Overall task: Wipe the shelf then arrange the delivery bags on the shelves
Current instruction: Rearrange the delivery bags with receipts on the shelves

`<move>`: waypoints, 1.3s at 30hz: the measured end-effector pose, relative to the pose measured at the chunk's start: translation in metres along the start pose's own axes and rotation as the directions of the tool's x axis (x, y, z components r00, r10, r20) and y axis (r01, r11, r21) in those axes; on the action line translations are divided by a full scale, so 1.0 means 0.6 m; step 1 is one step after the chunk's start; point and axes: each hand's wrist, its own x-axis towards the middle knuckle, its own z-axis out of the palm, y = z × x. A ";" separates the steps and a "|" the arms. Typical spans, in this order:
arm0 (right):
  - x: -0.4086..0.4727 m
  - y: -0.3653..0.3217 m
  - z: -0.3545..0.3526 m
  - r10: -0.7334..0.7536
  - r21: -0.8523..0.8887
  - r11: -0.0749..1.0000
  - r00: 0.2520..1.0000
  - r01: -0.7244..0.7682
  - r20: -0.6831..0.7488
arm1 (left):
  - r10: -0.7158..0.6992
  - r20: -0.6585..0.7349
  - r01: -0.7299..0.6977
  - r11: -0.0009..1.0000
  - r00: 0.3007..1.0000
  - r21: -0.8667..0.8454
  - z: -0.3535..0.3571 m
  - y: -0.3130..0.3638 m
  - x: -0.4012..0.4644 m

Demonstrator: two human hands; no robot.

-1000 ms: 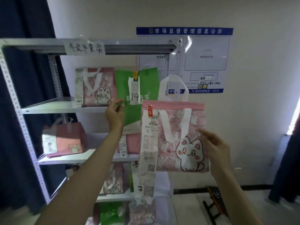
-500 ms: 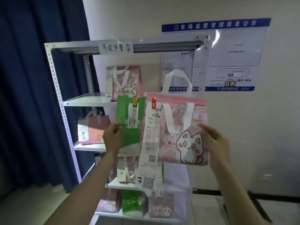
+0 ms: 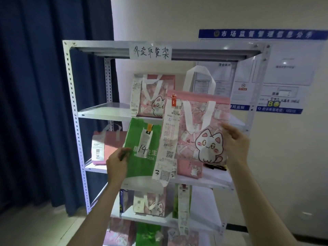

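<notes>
While our left hand [image 3: 116, 161] grips the green pizza bag [image 3: 142, 150], our right hand [image 3: 235, 142] grasps the pink cat bag [image 3: 200, 128] before the shelf rack [image 3: 74, 110].

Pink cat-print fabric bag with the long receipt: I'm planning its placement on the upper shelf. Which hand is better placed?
Right hand: it grips the pink cat-print fabric bag beside the upper shelf; the left hand holds the green fabric bag lower down.

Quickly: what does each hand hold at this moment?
Left hand: grip closed on the green bag.
Right hand: grip closed on the pink cat bag.
</notes>
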 end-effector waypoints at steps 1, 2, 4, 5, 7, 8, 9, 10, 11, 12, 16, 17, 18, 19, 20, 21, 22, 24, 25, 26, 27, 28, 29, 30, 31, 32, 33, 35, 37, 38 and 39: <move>0.011 0.000 0.010 -0.007 0.002 1.000 1.000 0.007 -0.017 | 0.011 0.002 -0.011 1.000 1.000 0.018 0.000 -0.006 0.005; 0.023 0.000 0.018 -0.014 0.007 1.000 0.999 0.014 -0.035 | 0.023 0.002 -0.023 0.999 1.000 0.036 0.000 -0.012 0.010; 0.050 0.000 0.029 -0.026 0.009 1.000 0.997 0.027 -0.070 | 0.042 0.012 -0.042 0.997 0.999 0.057 -0.001 -0.025 0.015; 0.064 0.000 0.032 -0.034 0.005 0.999 0.996 0.034 -0.086 | 0.047 0.019 -0.049 0.997 0.999 0.064 -0.001 -0.030 0.016; 0.092 0.001 0.036 -0.058 -0.005 0.998 0.993 0.058 -0.105 | 0.049 0.028 -0.051 0.995 0.998 0.080 0.000 -0.039 0.014; 0.106 0.002 0.038 -0.074 -0.012 0.997 0.991 0.073 -0.115 | 0.045 0.029 -0.048 0.995 0.999 0.088 0.001 -0.043 0.013; 0.121 0.004 0.039 -0.087 -0.022 0.996 0.988 0.085 -0.128 | 0.040 0.032 -0.043 0.994 0.999 0.098 0.003 -0.045 0.012; 0.136 0.008 0.041 -0.099 -0.036 0.995 0.985 0.094 -0.142 | 0.034 0.035 -0.038 0.994 0.999 0.105 0.005 -0.047 0.011; 0.152 0.013 0.043 -0.108 -0.052 0.994 0.982 0.101 -0.155 | 0.028 0.038 -0.032 0.994 0.999 0.108 0.008 -0.047 0.011; 0.168 0.019 0.046 -0.115 -0.065 0.992 0.980 0.106 -0.164 | 0.021 0.043 -0.026 0.994 0.999 0.105 0.011 -0.047 0.011; 0.229 0.046 0.064 -0.185 -0.142 0.976 0.970 0.163 -0.158 | 0.031 0.034 -0.036 0.988 0.999 0.153 0.024 -0.037 0.015; 0.243 0.052 0.069 -0.205 -0.161 0.970 0.967 0.180 -0.153 | 0.031 0.027 -0.035 0.985 0.999 0.168 0.025 -0.033 0.016; 0.256 0.057 0.075 -0.218 -0.169 0.967 0.965 0.192 -0.147 | 0.026 0.023 -0.030 0.984 0.999 0.177 0.027 -0.030 0.017; 0.268 0.062 0.080 -0.227 -0.173 0.964 0.963 0.202 -0.142 | 0.023 0.019 -0.026 0.982 1.000 0.186 0.028 -0.028 0.018; 0.280 0.069 0.085 -0.233 -0.178 0.962 0.963 0.208 -0.137 | 0.020 0.016 -0.022 0.980 1.000 0.196 0.029 -0.028 0.018; 0.292 0.075 0.089 -0.236 -0.182 0.961 0.962 0.210 -0.135 | 0.014 0.014 -0.016 0.978 1.000 0.206 0.030 -0.028 0.018; 0.304 0.081 0.093 -0.239 -0.188 0.959 0.962 0.211 -0.136 | 0.009 0.011 -0.011 0.977 1.000 0.213 0.031 -0.029 0.018; 0.327 0.094 0.099 -0.242 -0.208 0.955 0.960 0.211 -0.138 | 0.000 -0.007 0.002 0.975 1.000 0.221 0.035 -0.029 0.015; 0.338 0.099 0.101 -0.244 -0.216 0.953 0.960 0.212 -0.135 | -0.006 -0.021 0.010 0.975 1.000 0.222 0.038 -0.029 0.013; 0.349 0.106 0.104 -0.248 -0.222 0.951 0.960 0.216 -0.129 | -0.010 -0.035 0.018 0.975 0.999 0.222 0.040 -0.028 0.011; 0.360 0.112 0.106 -0.254 -0.230 0.948 0.959 0.222 -0.122 | -0.012 -0.047 0.022 0.974 0.999 0.224 0.043 -0.028 0.011; 0.370 0.118 0.109 -0.259 -0.242 0.944 0.959 0.226 -0.116 | -0.014 -0.053 0.025 0.973 0.998 0.228 0.047 -0.027 0.011; 0.378 0.124 0.111 -0.261 -0.260 0.939 0.959 0.225 -0.112 | -0.017 -0.056 0.029 0.973 0.998 0.231 0.051 -0.026 0.012; 0.386 0.130 0.113 -0.258 -0.275 0.936 0.960 0.219 -0.113 | -0.021 -0.057 0.034 0.973 0.998 0.229 0.054 -0.024 0.014; 0.392 0.136 0.115 -0.253 -0.280 0.936 0.960 0.212 -0.119 | -0.023 -0.058 0.036 0.973 0.998 0.226 0.058 -0.022 0.016; 0.398 0.143 0.116 -0.244 -0.277 0.939 0.961 0.202 -0.128 | -0.022 -0.061 0.035 0.973 0.998 0.226 0.062 -0.019 0.018; 0.403 0.150 0.117 -0.233 -0.274 0.943 0.963 0.189 -0.137 | -0.016 -0.065 0.030 0.973 0.998 0.231 0.065 -0.017 0.020; 0.410 0.161 0.117 -0.213 -0.262 0.950 0.965 0.168 -0.155 | 0.000 -0.067 0.016 0.969 0.998 0.247 0.072 -0.014 0.024; 0.416 0.170 0.116 -0.214 -0.256 0.952 0.963 0.167 -0.164 | 0.009 -0.075 0.010 0.968 0.997 0.250 0.077 -0.013 0.025; 0.419 0.173 0.116 -0.219 -0.254 0.951 0.962 0.174 -0.160 | 0.011 -0.080 0.009 0.970 0.997 0.243 0.080 -0.013 0.026; 0.421 0.175 0.116 -0.224 -0.249 0.951 0.963 0.182 -0.149 | 0.009 -0.082 0.010 0.973 0.997 0.233 0.083 -0.013 0.026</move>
